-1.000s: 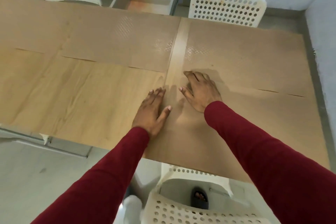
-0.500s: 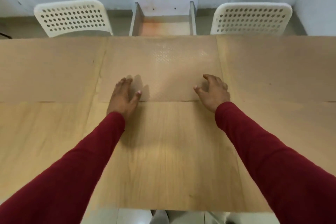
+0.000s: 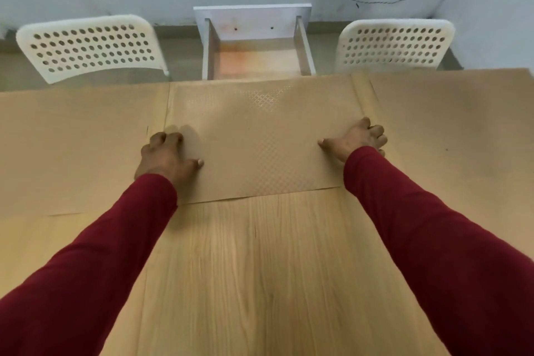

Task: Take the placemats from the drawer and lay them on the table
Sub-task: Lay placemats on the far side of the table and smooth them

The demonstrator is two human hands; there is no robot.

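Pressing hands (image 3: 166,154) (image 3: 357,139) on placemat (image 3: 260,139), right fingertips hidden over edge

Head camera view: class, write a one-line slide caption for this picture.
Left hand and right hand press the middle placemat flat on the wooden table, the open drawer beyond.

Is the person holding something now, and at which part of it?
Both hands press the middle placemat on the table: left hand at its left edge, right hand at its right edge.
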